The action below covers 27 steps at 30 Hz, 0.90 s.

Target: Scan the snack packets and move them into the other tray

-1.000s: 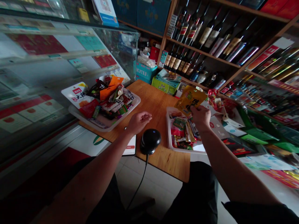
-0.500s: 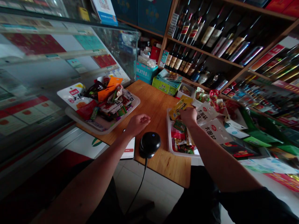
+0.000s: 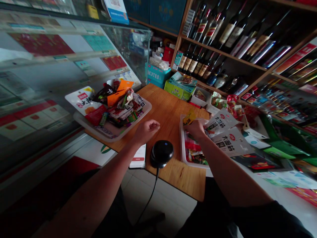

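My right hand (image 3: 195, 129) is inside the right-hand plastic tray (image 3: 183, 145), its fingers closed on a yellow snack packet (image 3: 189, 117) at the tray's far end. Several red and green snack packets (image 3: 194, 148) lie below that hand, and two white snack bags (image 3: 229, 140) lean at its right. Curled into a loose fist, my left hand (image 3: 148, 130) hovers over the wooden table (image 3: 164, 112) with nothing seen in it. Between my arms stands a black scanner-like device (image 3: 162, 152) with a cable. A phone (image 3: 139, 157) lies partly under my left forearm.
Mixed snack packets fill another plastic tray (image 3: 114, 137) at the left. A glass display case (image 3: 81, 66) borders the table there. At the back are a green box (image 3: 176, 91), a teal carton (image 3: 157, 75) and a shelf of wine bottles (image 3: 210, 62).
My right hand has lowered slightly into the tray, and less of the yellow packet shows. My left hand keeps its place and curl. The whole view has shifted a little.
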Each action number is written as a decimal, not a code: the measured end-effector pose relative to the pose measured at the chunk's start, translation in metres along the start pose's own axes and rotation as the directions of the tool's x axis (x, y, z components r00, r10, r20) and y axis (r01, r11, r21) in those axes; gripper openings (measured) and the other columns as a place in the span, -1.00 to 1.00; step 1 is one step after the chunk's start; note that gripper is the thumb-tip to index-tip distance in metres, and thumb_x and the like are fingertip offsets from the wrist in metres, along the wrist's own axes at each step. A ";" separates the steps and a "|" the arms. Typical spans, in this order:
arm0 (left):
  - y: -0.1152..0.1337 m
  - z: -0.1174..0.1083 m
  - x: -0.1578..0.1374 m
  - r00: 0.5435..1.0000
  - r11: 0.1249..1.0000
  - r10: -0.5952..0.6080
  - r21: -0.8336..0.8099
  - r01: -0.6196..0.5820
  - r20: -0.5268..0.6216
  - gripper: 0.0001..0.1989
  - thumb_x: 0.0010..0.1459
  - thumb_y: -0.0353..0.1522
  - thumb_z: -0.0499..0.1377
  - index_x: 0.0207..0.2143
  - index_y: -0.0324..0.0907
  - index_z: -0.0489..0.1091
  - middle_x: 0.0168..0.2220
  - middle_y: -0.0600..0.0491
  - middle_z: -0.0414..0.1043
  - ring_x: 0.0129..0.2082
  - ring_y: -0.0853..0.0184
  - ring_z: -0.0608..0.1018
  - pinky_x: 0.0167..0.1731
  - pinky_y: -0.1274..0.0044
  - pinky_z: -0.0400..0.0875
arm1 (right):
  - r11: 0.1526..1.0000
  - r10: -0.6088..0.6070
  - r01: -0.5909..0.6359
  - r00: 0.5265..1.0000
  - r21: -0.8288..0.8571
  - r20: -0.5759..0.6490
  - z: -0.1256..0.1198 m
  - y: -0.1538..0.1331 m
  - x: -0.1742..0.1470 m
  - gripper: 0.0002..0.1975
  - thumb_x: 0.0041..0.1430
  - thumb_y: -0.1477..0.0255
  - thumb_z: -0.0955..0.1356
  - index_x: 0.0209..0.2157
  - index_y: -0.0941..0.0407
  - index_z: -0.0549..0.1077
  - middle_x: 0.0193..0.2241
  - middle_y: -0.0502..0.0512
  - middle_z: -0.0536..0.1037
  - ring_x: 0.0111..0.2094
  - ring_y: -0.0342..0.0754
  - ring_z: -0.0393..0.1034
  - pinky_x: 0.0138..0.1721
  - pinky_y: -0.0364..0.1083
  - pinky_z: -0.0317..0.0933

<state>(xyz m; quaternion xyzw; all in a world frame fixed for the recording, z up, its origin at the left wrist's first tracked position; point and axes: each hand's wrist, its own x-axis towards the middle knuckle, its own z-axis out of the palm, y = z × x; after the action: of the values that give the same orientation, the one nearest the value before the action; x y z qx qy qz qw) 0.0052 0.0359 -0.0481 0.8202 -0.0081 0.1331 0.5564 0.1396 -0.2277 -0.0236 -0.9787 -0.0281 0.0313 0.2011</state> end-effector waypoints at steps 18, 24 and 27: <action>0.012 -0.051 -0.023 0.974 0.999 -0.029 -0.031 0.022 -0.226 -0.72 0.25 -0.18 0.15 -0.36 -0.18 0.49 -0.42 0.02 0.56 -0.41 0.31 0.55 -0.39 0.53 0.35 | 0.912 -0.288 0.357 0.909 0.202 -0.303 -0.023 -0.112 -0.060 -0.73 0.09 0.26 0.39 -0.24 0.12 0.61 -0.36 0.10 0.63 -0.33 0.00 0.49 -0.21 -0.05 0.29; 0.003 -0.092 -0.030 0.901 0.993 -0.096 -0.096 0.061 -0.423 -0.71 0.26 -0.16 0.11 -0.37 -0.15 0.47 -0.43 0.04 0.53 -0.40 0.29 0.54 -0.35 0.51 0.38 | 0.866 -0.376 0.382 0.923 0.322 -0.083 0.005 -0.168 -0.061 -0.80 0.12 0.32 0.39 -0.29 0.13 0.60 -0.41 0.06 0.63 -0.39 -0.07 0.49 -0.35 -0.15 0.26; -0.009 -0.118 -0.032 0.842 0.989 -0.137 -0.126 0.083 -0.522 -0.75 0.24 -0.18 0.13 -0.25 -0.15 0.49 -0.33 0.01 0.57 -0.31 0.26 0.58 -0.27 0.49 0.43 | 0.848 -0.410 0.372 0.912 0.377 0.021 0.019 -0.199 -0.059 -0.83 0.13 0.36 0.39 -0.31 0.15 0.58 -0.48 0.04 0.60 -0.46 -0.11 0.46 -0.42 -0.18 0.23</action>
<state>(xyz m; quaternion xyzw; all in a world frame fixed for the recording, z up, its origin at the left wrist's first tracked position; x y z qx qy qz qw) -0.0488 0.1424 -0.0227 0.7224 0.1862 0.3211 0.5835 0.0705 -0.0416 0.0405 -0.8949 -0.2305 0.0435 0.3796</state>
